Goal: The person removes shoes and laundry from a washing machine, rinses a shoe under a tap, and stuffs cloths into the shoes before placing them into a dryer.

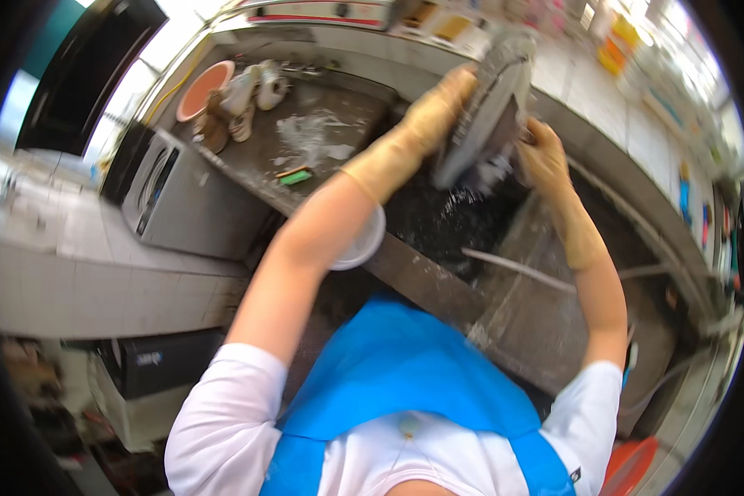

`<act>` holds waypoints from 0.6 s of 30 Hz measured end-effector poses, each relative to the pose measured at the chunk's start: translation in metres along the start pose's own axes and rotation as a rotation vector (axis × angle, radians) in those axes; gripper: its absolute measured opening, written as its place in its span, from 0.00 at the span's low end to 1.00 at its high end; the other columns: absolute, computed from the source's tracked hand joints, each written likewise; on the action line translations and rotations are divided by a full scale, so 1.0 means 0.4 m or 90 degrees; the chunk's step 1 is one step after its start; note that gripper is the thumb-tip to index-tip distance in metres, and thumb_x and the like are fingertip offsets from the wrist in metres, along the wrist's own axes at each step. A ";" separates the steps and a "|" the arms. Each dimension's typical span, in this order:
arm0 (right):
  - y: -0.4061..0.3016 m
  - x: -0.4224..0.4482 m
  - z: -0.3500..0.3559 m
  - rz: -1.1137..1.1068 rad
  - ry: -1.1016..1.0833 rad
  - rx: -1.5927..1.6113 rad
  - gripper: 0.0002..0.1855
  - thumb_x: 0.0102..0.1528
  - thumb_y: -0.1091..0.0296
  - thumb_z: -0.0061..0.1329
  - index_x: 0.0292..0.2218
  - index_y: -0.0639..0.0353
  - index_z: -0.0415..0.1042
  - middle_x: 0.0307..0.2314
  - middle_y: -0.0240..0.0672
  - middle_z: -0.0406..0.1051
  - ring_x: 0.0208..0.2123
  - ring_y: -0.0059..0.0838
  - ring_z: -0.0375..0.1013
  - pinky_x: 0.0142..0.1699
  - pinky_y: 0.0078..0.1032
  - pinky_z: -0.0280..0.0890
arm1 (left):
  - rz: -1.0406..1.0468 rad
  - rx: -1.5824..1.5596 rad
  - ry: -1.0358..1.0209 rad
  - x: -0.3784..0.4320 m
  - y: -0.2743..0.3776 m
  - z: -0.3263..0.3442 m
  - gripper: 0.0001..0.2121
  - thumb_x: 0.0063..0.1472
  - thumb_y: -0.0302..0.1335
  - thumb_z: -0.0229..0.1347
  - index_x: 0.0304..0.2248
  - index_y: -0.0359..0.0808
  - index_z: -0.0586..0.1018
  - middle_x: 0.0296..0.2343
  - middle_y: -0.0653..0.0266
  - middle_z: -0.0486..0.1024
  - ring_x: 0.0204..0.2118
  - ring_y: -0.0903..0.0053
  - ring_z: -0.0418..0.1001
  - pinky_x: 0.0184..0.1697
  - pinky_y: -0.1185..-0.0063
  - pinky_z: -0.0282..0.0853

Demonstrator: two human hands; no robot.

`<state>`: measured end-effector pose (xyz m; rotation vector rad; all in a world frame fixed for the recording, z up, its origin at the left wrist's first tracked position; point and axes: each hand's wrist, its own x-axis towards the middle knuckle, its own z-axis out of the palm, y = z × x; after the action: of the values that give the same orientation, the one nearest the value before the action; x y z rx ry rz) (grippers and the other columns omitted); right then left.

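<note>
A wet grey shoe (493, 105), blurred by motion, is held up at a slant above a dark sink basin (434, 211). My left hand (449, 99), in a long yellowish rubber glove, grips its left side. On its right side my right hand (544, 152), gloved the same way, pinches the edge near the opening; the fingertips are partly hidden. Whitish suds or splashing water (493, 173) show just under the shoe. Below my left forearm sits a white plastic bowl (366, 245), partly covered by the arm.
On the counter at left stand white shoes (271, 90), a brown shoe (212, 127) and a pink basin (206, 92). A green brush (294, 177) lies near suds. A pale hose (521, 268) crosses the sink's right part. Bottles (617, 43) line the tiled ledge.
</note>
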<state>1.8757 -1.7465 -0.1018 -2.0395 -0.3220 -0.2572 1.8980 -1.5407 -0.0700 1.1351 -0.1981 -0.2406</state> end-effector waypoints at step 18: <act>-0.023 0.096 0.207 0.112 -0.435 -0.780 0.17 0.34 0.70 0.58 0.30 0.64 0.73 0.27 0.51 0.74 0.36 0.48 0.76 0.41 0.39 0.69 | -0.164 0.141 0.776 -1.595 -0.159 -0.936 0.11 0.57 0.33 0.57 0.36 0.35 0.77 0.32 0.71 0.74 0.35 0.83 0.69 0.39 0.81 0.67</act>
<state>1.9125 -1.6645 -0.1208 -3.3219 -0.4503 0.5120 1.3857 -1.0564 -0.3027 1.3462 1.0220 0.2790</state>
